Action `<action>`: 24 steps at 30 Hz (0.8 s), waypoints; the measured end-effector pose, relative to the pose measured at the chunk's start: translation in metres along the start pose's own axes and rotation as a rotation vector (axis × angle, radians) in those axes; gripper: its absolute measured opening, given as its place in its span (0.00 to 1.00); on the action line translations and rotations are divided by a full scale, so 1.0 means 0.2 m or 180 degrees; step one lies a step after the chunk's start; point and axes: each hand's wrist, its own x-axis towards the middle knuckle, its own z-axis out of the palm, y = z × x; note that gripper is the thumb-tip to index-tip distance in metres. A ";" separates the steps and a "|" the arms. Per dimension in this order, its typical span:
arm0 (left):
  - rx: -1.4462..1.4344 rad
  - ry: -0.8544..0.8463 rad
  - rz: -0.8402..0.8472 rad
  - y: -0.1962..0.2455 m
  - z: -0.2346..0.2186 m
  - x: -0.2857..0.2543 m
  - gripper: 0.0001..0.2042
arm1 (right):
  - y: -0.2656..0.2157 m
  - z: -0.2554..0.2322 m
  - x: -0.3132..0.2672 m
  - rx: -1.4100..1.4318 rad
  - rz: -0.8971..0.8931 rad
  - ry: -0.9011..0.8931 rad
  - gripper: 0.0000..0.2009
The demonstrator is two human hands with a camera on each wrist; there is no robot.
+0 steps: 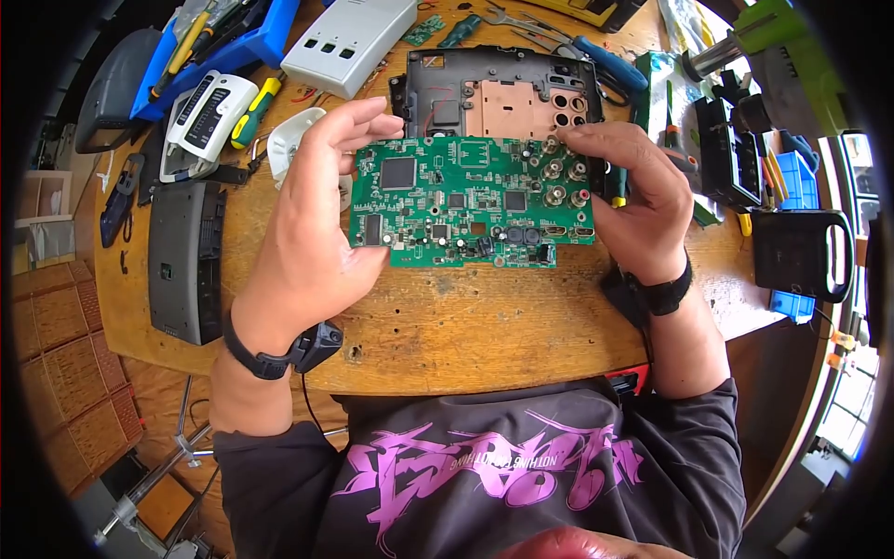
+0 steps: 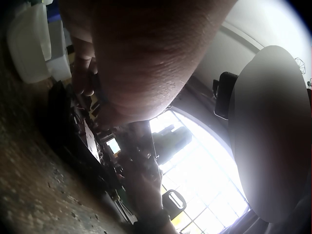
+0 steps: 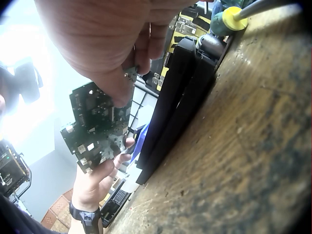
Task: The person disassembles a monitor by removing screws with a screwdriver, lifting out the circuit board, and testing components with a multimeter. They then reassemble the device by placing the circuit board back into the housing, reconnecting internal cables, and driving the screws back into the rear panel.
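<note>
Held up over the workbench is a green circuit board (image 1: 470, 172), chips and round metal connectors facing the head camera. My left hand (image 1: 312, 224) grips its left end, thumb at the lower corner. At the opposite end, my right hand (image 1: 652, 205) pinches the edge near the connectors. From the right wrist, the board's other face (image 3: 100, 119) shows, with the thumb against it. Just behind the board lies an open black casing (image 1: 438, 79) with a copper-coloured plate (image 1: 503, 107); the board overlaps its lower part in the head view.
On the wooden bench (image 1: 438, 326), a dark grey cover (image 1: 177, 265) lies at left, beside a white cable tester (image 1: 209, 112). A light grey box (image 1: 349, 42), pliers (image 1: 610, 61) and a screwdriver (image 1: 256, 112) lie around the casing. A black case (image 1: 801, 256) stands at right.
</note>
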 end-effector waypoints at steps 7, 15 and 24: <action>-0.0341 0.0203 -0.0012 -0.01 0.00 0.01 0.42 | 0.00 0.01 0.00 -0.0003 0.0038 0.0063 0.21; -0.0477 0.0265 -0.0086 0.00 0.02 0.00 0.42 | 0.01 0.01 -0.01 0.0130 0.0140 0.0120 0.21; -0.0777 0.0309 -0.0260 -0.01 0.02 -0.01 0.39 | -0.02 0.00 -0.02 0.0165 0.0405 0.0209 0.18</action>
